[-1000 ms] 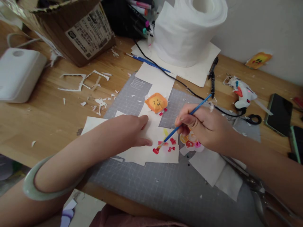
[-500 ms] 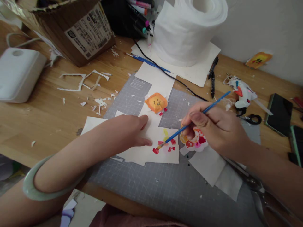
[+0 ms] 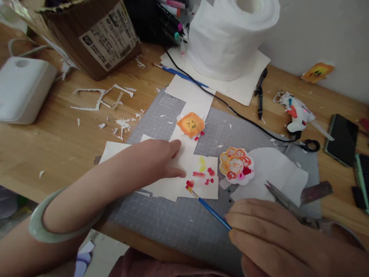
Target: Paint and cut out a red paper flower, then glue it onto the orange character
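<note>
My right hand (image 3: 268, 238), at the lower right, grips a blue-handled paintbrush (image 3: 213, 212). The brush's bristles touch a red paint mark on the white paper (image 3: 161, 188). Pressing on that paper, my left hand (image 3: 164, 157) has thumb and fingers apart and holds nothing. Yellow and red strokes lie just right of its fingers. Beyond the hand sits an orange, diamond-shaped paper piece (image 3: 190, 125) with a small drawn face. To the right of the paper lies a flower-shaped paper cutout (image 3: 236, 166), painted orange, red and pink.
Metal scissors (image 3: 291, 204) lie beside my right hand on the grey cutting mat (image 3: 161, 211). At the back stand a white tissue roll (image 3: 225, 46) and a cardboard box (image 3: 95, 42). A glue gun (image 3: 298, 115), black cable and phone (image 3: 341, 134) are at right. Paper scraps litter the left.
My right hand has swung down and right, uncovering the flower cutout and scissors. The brush handle now slants toward me, its tip still near the same red mark. My left hand stays put.
</note>
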Motion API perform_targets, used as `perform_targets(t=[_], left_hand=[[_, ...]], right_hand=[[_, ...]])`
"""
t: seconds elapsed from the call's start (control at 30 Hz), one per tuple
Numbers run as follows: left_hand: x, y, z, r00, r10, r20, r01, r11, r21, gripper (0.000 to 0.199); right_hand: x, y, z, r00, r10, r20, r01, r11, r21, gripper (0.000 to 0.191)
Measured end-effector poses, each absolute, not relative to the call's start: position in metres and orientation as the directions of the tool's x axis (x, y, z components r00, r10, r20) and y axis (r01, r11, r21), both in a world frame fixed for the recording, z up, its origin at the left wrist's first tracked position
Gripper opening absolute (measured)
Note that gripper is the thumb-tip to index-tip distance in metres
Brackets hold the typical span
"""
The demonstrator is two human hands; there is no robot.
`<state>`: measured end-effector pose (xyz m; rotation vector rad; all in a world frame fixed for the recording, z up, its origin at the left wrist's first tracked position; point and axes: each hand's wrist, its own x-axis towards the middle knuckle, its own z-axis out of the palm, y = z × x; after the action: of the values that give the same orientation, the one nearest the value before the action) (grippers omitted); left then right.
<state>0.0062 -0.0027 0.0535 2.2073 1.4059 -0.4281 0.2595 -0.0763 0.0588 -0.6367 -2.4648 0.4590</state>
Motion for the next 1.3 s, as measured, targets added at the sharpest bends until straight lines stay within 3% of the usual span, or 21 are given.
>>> perform_targets(t=[0.1,0.2,0.33,0.6,0.77,0.93,1.17,1.3], left_hand=[[0.01,-0.003,0.06,0.41,0.751,-0.518,0.912,-0.351,0.214,0.024],[0.013,-0.003,0.065,0.404,0.747,-0.528,0.914,-0.343,0.214,0.025],[0.015,-0.004,0.068,0.391,0.745,-0.54,0.919,-0.344,0.191,0.021],[0.011,-0.005,0.065,0.409,0.768,-0.493,0.913,-0.337,0.232,0.023],[0.012,-0.003,0.063,0.381,0.756,-0.532,0.924,-0.324,0.203,0.023],[0.005,-0.004,0.053,0.431,0.767,-0.475,0.902,-0.366,0.228,0.033],[0.001,-0.004,0.048,0.43,0.764,-0.481,0.902,-0.337,0.27,0.041],[0.003,-0.003,0.047,0.401,0.764,-0.505,0.916,-0.322,0.24,0.035]], right_hand=[[0.255,-0.076,0.068,-0.69,0.479,0.543,0.311,0.873,-0.375,0.031],[0.257,-0.073,0.072,-0.75,0.475,0.461,0.317,0.869,-0.38,0.034],[0.264,-0.071,0.067,-0.789,0.408,0.46,0.24,0.893,-0.381,0.035],[0.261,-0.065,0.076,-0.795,0.413,0.444,0.274,0.898,-0.345,0.031],[0.259,-0.065,0.065,-0.714,0.407,0.569,0.265,0.91,-0.318,0.03],[0.261,-0.068,0.055,-0.632,0.423,0.649,0.299,0.906,-0.3,0.031],[0.261,-0.064,0.055,-0.712,0.409,0.571,0.281,0.911,-0.301,0.031],[0.261,-0.064,0.056,-0.716,0.412,0.564,0.274,0.908,-0.316,0.03]])
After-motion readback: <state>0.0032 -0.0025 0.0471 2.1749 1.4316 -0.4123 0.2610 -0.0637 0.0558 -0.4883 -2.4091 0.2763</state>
